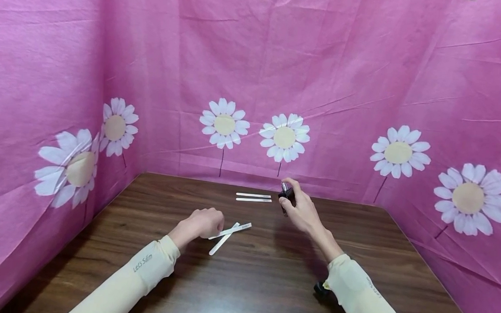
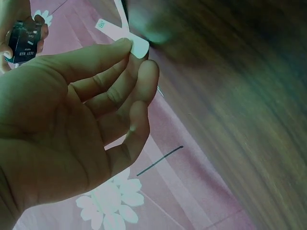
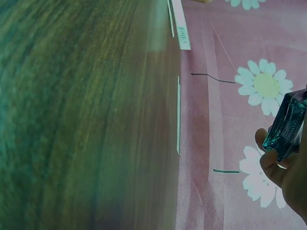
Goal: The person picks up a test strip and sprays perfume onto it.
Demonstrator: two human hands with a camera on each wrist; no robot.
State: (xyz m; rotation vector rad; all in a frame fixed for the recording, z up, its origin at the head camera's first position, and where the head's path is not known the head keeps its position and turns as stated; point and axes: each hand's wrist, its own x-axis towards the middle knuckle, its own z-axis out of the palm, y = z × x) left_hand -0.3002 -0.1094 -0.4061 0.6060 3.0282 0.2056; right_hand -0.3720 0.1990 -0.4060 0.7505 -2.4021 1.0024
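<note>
Head view: the uncapped bottle (image 1: 287, 195) was gripped in the right hand (image 1: 306, 215), one strip (image 1: 242, 228) was pinched by the left hand (image 1: 203, 222), crossing a second strip (image 1: 218, 246), two further strips (image 1: 252, 200) were laid beyond, and whether any was sprayed could not be told.

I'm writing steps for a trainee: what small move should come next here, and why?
Perhaps bring the strip nearer the bottle: the left hand pinches the strip, the right hand holds the bottle with a finger at its nozzle, and a gap separates strip and bottle.
</note>
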